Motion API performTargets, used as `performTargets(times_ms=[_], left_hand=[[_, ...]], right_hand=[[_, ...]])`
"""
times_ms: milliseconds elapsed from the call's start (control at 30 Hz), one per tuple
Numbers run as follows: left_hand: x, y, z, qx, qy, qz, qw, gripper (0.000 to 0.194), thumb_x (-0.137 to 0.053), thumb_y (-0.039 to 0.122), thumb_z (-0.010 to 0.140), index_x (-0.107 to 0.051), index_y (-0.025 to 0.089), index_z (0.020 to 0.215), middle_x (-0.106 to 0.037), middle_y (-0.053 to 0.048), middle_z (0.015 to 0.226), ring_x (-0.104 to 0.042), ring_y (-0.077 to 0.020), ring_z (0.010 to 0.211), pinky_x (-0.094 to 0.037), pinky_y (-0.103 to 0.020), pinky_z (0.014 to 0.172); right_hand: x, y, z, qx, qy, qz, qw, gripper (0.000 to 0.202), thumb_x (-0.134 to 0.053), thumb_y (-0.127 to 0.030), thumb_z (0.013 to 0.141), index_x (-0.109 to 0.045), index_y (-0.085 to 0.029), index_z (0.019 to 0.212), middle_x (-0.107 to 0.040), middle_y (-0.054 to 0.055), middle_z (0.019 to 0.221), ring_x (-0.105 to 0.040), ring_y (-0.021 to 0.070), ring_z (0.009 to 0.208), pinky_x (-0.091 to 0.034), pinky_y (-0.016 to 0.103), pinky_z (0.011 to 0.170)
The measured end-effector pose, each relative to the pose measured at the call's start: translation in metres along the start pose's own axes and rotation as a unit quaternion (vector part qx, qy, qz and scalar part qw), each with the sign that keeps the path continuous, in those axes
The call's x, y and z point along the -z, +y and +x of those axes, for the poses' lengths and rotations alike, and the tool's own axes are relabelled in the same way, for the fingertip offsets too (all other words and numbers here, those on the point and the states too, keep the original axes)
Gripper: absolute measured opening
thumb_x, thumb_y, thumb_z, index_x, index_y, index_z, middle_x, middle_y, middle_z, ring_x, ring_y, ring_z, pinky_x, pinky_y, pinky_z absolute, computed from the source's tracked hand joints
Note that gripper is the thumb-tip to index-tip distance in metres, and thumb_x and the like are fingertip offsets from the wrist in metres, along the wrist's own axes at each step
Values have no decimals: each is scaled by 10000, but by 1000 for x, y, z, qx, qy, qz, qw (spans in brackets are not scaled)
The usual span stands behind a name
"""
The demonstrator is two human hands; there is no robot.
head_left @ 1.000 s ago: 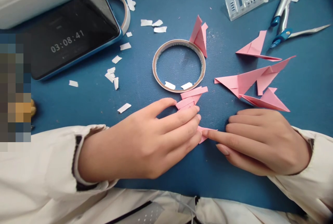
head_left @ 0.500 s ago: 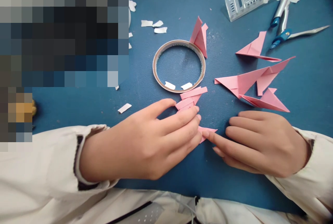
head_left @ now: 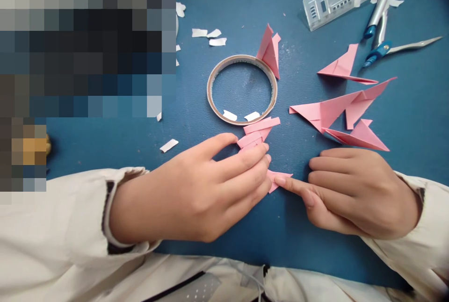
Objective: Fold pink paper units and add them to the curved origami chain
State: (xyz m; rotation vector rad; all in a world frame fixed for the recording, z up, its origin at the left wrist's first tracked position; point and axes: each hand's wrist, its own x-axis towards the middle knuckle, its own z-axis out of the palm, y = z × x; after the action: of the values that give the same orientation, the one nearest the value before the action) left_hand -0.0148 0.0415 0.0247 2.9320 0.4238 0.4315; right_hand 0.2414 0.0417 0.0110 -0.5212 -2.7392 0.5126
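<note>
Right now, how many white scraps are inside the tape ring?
2: the left scrap and the right scrap, both inside the tape ring, by its near edge.

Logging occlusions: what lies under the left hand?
Folded pink paper shows at both edges of the left hand; the covered middle, and whether it's one piece, can't be seen.
</note>
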Motion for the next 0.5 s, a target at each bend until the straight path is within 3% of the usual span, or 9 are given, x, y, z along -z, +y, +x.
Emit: performTargets(times_ms=[233,400,500], left_hand=[[1,0,-1,13,-23,-3,1000,383,-277,72,973,-648,94,1068,-684,-153,1159,-619,-267,1151,-546,-435,857],[1,-2,0,13,-13,-30,999,361,-293,69,975,-632,63,1099,-695,-132,1141,-626,-272,1139,-552,-427,822],[0,-2,0,32,-13,-29,999,364,-288,94,974,-623,93,1114,-702,-96,1127,-613,-248,1155,-542,-405,878]], right_hand=[[-1,0,0,-2,10,-3,1000,204,-444,-99,922,-602,-84,1051,-497,-29,512,-380,144,521,-310,300,458],[0,-1,1,-2,5,-11,1000,197,-437,-102,927,-594,-95,1047,-488,-30,508,-385,147,522,-324,298,463],[1,-1,0,2,7,-10,1000,178,-428,-108,932,-595,-114,993,-477,-33,500,-379,142,515,-328,292,463]])
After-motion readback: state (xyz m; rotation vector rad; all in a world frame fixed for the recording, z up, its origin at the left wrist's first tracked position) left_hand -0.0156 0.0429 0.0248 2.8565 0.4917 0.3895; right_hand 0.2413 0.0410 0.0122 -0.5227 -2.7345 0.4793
